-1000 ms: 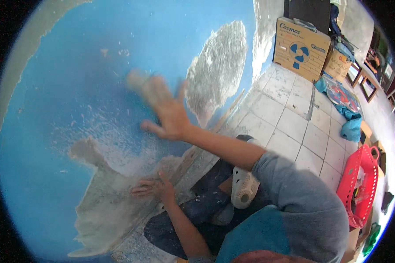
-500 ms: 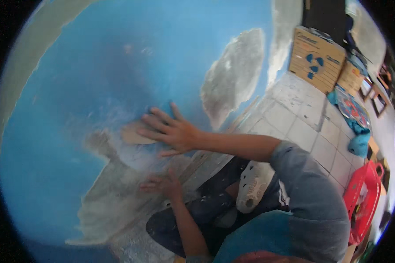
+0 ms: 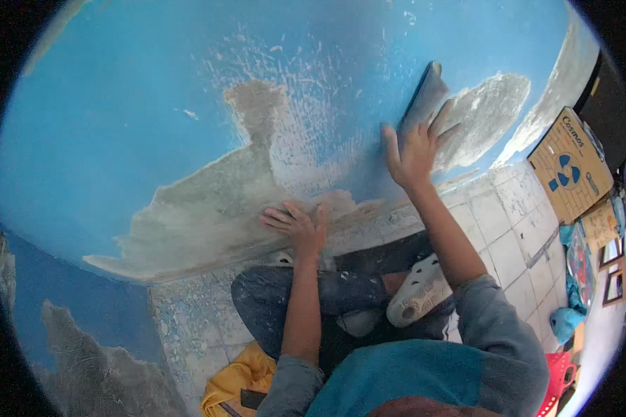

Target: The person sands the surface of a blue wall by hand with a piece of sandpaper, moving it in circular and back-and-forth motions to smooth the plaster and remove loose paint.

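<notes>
With right hand point(image 3: 414, 158) splayed and left hand point(image 3: 300, 229) open at bare plaster point(image 3: 195, 217), pressing a likely sandpaper sheet point(image 3: 428, 94) to the blue wall point(image 3: 153, 111) beside an oval patch point(image 3: 490, 111), ideally with flat, even pressure.

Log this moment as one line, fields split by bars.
right hand: fingers spread, at flat greyish piece against blue wall | left hand: spread against bare grey patch | cardboard box: on tiled floor
</notes>
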Demonstrator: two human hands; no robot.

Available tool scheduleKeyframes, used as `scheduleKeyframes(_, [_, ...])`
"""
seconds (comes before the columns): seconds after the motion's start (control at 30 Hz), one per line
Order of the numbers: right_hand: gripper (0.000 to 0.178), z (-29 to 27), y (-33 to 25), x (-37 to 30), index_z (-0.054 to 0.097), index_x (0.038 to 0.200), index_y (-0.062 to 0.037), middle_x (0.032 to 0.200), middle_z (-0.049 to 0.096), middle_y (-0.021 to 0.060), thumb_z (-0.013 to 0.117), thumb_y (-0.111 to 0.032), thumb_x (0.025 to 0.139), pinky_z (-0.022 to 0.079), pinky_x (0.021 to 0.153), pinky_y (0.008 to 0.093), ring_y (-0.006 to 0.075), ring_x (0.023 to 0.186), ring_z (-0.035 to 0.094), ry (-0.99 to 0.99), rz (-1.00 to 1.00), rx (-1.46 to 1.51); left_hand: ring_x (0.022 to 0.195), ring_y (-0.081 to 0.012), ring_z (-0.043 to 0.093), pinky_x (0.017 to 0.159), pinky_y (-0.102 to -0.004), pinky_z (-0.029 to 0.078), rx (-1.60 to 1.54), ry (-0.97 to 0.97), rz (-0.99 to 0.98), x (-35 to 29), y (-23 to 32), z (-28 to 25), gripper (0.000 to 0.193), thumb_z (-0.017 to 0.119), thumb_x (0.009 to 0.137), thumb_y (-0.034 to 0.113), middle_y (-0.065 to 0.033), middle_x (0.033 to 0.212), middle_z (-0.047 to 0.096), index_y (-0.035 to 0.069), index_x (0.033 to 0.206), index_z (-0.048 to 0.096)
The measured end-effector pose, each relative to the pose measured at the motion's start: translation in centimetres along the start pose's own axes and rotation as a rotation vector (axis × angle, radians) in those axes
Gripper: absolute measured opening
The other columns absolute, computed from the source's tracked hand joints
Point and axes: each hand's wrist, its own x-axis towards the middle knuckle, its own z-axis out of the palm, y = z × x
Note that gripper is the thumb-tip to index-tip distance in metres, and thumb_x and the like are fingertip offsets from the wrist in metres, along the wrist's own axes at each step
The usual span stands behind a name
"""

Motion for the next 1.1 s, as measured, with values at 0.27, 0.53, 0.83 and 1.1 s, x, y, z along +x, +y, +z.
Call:
scheduleKeyframes(0.27, [0.054,2.4,2.0,-7.9,0.047,0.13,-0.0004,0.148,0.032,0.0149,0.061,-0.029,0.086,0.009,0.11,0.0601,0.0276,0.14,0.022,-0.017,-0.302,-0.139,0.13,-0.058,-0.022,0.098,-0.0736,-0.007,0.067,0.096,0.066,0.2,0.5,0.3,0.099,0.046,0.089,0.06,-0.033,0.145,-0.024,0.006,0.147,-0.014])
scheduleKeyframes(0.53, [0.03,0.0,1.1,-8.8,0.062,0.113,-0.0042,0.14,0.045,0.0172,0.064,-0.015,0.086,0.029,0.105,0.0467,0.0284,0.129,0.041,0.033,-0.239,-0.01,0.13,-0.0589,-0.019,0.099,-0.0733,-0.004,0.069,-0.002,0.016,0.1,0.2,-1.2,0.098,0.048,0.089,0.058,-0.0369,0.145,-0.019,0.002,0.147,-0.009])
scheduleKeyframes(0.83, [0.029,3.2,4.6,-18.7,0.065,0.105,-0.0006,0.098,0.065,0.0024,0.056,-0.025,0.093,0.042,0.09,0.0308,0.0129,0.094,0.057,-0.498,0.595,1.139,0.139,-0.046,-0.007,0.107,-0.062,-0.001,-0.146,-0.381,0.191,-3.2,6.1,-3.6,0.082,0.042,0.094,0.051,-0.0282,0.151,-0.006,0.002,0.148,0.006])
scheduleKeyframes(1.1, [0.031,2.1,5.0,-20.2,0.068,0.099,-0.0012,0.093,0.065,0.0021,0.059,-0.03,0.092,0.043,0.083,0.0276,0.0106,0.087,0.058,-0.653,0.738,1.187,0.118,-0.0264,0.048,0.099,-0.0357,0.036,-1.184,-0.734,-0.345,-3.8,9.5,-4.7,0.061,0.048,0.096,0.042,-0.0181,0.129,0.05,-0.003,0.136,0.039])
